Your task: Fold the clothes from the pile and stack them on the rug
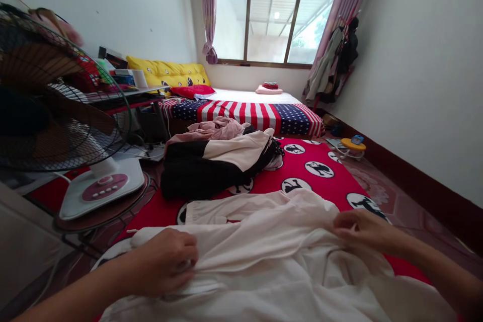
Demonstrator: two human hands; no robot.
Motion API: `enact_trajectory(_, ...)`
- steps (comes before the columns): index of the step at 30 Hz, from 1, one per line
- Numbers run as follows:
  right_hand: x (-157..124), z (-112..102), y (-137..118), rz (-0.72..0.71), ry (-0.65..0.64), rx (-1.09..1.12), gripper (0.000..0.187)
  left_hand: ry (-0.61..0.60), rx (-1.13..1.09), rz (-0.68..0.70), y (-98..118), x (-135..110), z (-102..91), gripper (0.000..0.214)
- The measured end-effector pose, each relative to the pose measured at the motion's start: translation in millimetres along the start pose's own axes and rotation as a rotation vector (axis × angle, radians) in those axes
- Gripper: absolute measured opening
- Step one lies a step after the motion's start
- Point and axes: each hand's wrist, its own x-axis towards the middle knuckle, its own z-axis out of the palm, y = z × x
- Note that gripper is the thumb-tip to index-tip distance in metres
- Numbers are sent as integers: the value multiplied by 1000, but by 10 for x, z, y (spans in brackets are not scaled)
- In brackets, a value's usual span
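Note:
A cream-white garment (264,251) with long sleeves lies spread and wrinkled across the near part of a red blanket (264,186) printed with white circles and dark figures. My left hand (166,261) is closed on the garment's left side, fingers curled into the cloth. At the garment's right side my right hand (352,226) pinches the fabric between thumb and fingers. One sleeve stretches left along the far edge of the garment. Just beyond it lies a heap of clothes, with a black and cream garment (211,161) in front and a pink garment (219,128) behind.
To the left, a white electric fan (101,186) stands on a round stool. Behind it is a cluttered desk (132,93). A bed with a striped, starred cover (241,115) holds folded clothes (269,88). On the right are a small yellow stool (352,145) and hanging clothes (332,60).

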Motion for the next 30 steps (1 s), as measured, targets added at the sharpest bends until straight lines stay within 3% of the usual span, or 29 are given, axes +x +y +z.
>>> enact_trajectory(2,171,-58,-86,-9,59,29,22,78,-5,-55,-21,69,-20,17)
enact_trajectory(5,522,-11,-243,8,305,108,22,396,83,-181,-262,335,-29,21)
enact_trajectory(7,756,122,-353,1,304,185,19,526,175,-338,-496,558,-36,36)
enact_trajectory(10,1068,395,-501,45,206,273,23,446,226,-646,-820,848,-46,97)
enact_trajectory(13,1340,650,-609,161,141,320,45,333,247,-768,-1029,1033,-23,120)
enact_trajectory(18,1678,966,-741,184,108,281,67,470,469,-697,-1213,1179,105,99)
enact_trajectory(23,1728,1177,-833,109,36,155,61,549,614,-602,-1417,1250,164,76)
enact_trajectory(26,1650,1188,-823,40,5,36,52,572,628,-539,-1591,1265,139,67)
enact_trajectory(30,1550,1010,-687,-117,-91,22,36,611,585,-496,-1782,1261,132,62)
